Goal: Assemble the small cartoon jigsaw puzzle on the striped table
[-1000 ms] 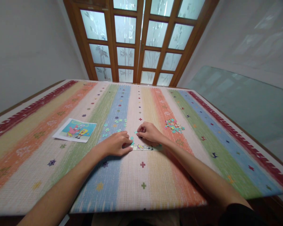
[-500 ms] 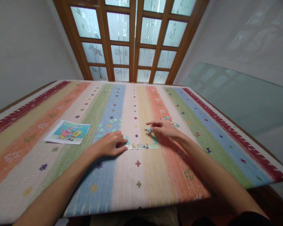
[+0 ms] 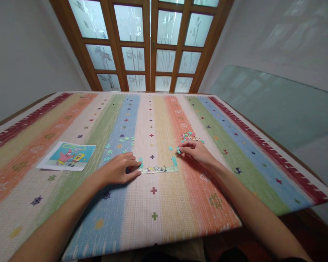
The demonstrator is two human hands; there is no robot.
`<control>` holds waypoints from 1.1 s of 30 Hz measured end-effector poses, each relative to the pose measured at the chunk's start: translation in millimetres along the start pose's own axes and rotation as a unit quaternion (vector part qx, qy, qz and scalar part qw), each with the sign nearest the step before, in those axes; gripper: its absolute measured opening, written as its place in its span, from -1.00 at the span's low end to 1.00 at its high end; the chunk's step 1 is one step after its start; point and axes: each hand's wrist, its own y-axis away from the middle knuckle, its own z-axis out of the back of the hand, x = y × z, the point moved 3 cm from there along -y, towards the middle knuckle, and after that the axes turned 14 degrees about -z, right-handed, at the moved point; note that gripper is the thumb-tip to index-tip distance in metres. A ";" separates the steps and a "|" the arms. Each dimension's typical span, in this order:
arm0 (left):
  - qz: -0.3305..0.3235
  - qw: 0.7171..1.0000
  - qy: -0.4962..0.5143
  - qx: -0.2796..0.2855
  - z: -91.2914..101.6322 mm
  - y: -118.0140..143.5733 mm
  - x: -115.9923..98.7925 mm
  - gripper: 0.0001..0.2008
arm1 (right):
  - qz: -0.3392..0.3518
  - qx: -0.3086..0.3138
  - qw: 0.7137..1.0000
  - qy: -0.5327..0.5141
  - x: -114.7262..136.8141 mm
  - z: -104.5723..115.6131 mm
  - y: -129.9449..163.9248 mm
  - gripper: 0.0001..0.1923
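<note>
A partly joined jigsaw puzzle [image 3: 160, 169] lies on the cloth, a bottom row with short turquoise sides rising at both ends. My left hand [image 3: 121, 168] rests at its left corner, fingers curled, with thumb and index finger against the edge pieces. To the right, my right hand [image 3: 198, 152] pinches a small turquoise puzzle piece [image 3: 178, 150] between thumb and fingers, just above and right of the puzzle's right side. A loose turquoise piece [image 3: 170, 148] lies alone left of that hand. Behind the right hand is a pile of mixed pieces [image 3: 190, 136].
Several turquoise pieces [image 3: 108, 146] are scattered beyond my left hand. A printed cartoon picture [image 3: 68, 156] lies at the left. The striped tablecloth [image 3: 175, 203] covers the table, and glazed wooden doors [image 3: 150, 43] stand behind it.
My right hand has moved slightly right and now pinches a piece; a turquoise piece lies loose to its left. The left hand keeps its place at the puzzle's corner. The view has shifted slightly.
</note>
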 end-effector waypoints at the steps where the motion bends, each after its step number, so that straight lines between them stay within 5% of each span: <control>1: -0.001 1.000 -0.002 0.000 0.1 0.1 -0.3 -0.74 | 0.007 0.000 1.000 -0.001 0.1 -0.3 0.8 -0.73; 14: -0.005 1.000 -0.025 0.006 -0.4 1.2 -2.1 -0.71 | 0.050 0.011 0.999 0.014 1.2 -1.0 7.8 -0.75; 33: -0.026 0.999 -0.034 -0.006 0.4 0.8 -5.7 -0.69 | 0.018 0.001 1.000 -0.025 -0.9 0.6 7.0 -0.73</control>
